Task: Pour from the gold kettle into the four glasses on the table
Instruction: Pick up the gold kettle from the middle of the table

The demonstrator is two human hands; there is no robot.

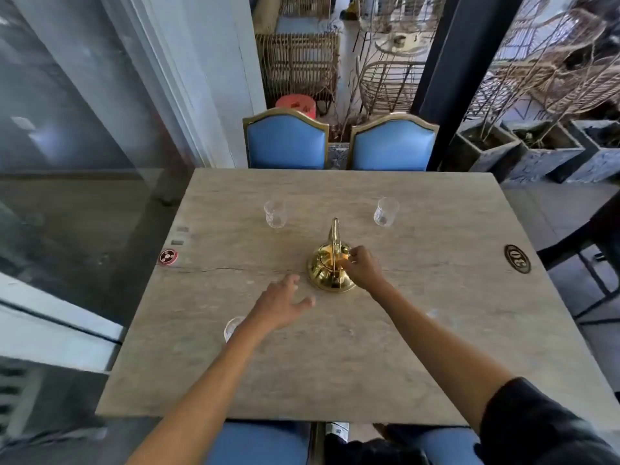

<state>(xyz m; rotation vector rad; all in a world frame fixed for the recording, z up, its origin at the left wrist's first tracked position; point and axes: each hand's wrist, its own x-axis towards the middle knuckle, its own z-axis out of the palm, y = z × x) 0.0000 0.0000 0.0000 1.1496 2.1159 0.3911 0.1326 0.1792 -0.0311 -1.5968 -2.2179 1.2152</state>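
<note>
The gold kettle (330,266) stands in the middle of the stone table (436,330), spout pointing away from me. My right hand (364,268) is closed on the kettle's handle at its top right. My left hand (280,305) hovers open, fingers spread, just left of the kettle's base. Two clear glasses stand beyond the kettle: a far left glass (275,213) and a far right glass (385,212). A near left glass (232,327) is partly hidden by my left forearm. A faint near right glass (436,315) shows beside my right forearm.
Two blue chairs (287,142) (394,146) stand at the table's far edge. A red round sticker (167,256) lies at the left edge, and an oval number plaque (517,259) at the right. Glass wall on the left, dark chair to the right.
</note>
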